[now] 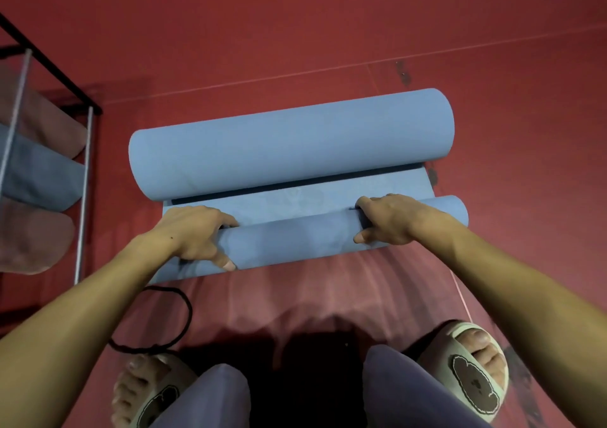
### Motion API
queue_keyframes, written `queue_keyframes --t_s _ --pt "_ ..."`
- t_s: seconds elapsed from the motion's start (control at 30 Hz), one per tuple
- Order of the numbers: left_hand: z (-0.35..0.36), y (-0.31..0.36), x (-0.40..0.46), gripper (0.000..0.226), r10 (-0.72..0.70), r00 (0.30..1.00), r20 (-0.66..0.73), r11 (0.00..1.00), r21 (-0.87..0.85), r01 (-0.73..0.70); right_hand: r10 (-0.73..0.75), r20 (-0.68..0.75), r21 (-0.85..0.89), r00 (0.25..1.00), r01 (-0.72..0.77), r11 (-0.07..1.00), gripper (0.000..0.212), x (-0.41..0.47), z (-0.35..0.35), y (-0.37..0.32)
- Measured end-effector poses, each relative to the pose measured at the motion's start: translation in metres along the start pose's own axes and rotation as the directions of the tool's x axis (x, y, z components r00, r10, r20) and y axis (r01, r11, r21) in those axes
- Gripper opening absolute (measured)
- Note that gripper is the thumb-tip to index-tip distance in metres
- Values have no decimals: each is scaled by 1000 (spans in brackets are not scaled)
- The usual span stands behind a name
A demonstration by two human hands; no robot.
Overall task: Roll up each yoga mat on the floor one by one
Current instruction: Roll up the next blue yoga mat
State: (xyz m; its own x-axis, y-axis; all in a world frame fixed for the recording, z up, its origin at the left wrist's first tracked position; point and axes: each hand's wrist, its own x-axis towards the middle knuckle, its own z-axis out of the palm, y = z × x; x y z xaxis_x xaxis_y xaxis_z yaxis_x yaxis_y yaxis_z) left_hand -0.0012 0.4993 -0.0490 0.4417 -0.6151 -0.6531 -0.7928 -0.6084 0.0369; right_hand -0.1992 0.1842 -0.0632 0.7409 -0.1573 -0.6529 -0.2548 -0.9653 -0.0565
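A blue yoga mat [295, 197] lies on the red floor, curled at both ends. Its far end forms a thick roll [289, 142]. Its near end forms a thinner roll [295, 240], and a narrow flat strip shows between the two. My left hand [197, 230] grips the thin roll near its left end, fingers over the top and thumb on the near side. My right hand [387, 219] grips the same roll toward its right end in the same way.
A metal rack [83, 178] at the left holds rolled mats, pink and blue [39, 171]. A black cord loop [164, 322] lies on the floor by my left foot. My sandalled feet [469, 365] and knees fill the bottom edge. Red floor [328, 33] stretches beyond the mat.
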Motion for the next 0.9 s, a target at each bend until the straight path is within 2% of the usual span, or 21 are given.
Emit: queue_keyframes --t_s 0.1,0.23,0.33,0.6,0.73,0.9 --pt "-2 -1 -1 88 -19 1000 -12 1000 -19 19 19 15 66 1000 -20 998 64 4 -1 1" --pt "-1 -2 -3 89 -97 993 -68 988 -126 87 66 -86 288 994 -39 957 79 5 0 -1" --pt "2 -4 -5 81 -157 980 -122 969 -213 128 100 -164 363 981 -34 931 69 6 2 -1" --pt "-1 -3 -6 68 -204 932 -299 959 -250 130 134 -263 192 955 -85 978 52 8 -7 -6" --pt "5 -3 -7 56 -202 911 -359 953 -288 98 133 -312 212 941 -67 975 48 7 -9 -8" --pt "7 -3 -9 44 -203 899 -389 941 -331 69 142 -362 235 921 -57 970 32 7 -5 -11"
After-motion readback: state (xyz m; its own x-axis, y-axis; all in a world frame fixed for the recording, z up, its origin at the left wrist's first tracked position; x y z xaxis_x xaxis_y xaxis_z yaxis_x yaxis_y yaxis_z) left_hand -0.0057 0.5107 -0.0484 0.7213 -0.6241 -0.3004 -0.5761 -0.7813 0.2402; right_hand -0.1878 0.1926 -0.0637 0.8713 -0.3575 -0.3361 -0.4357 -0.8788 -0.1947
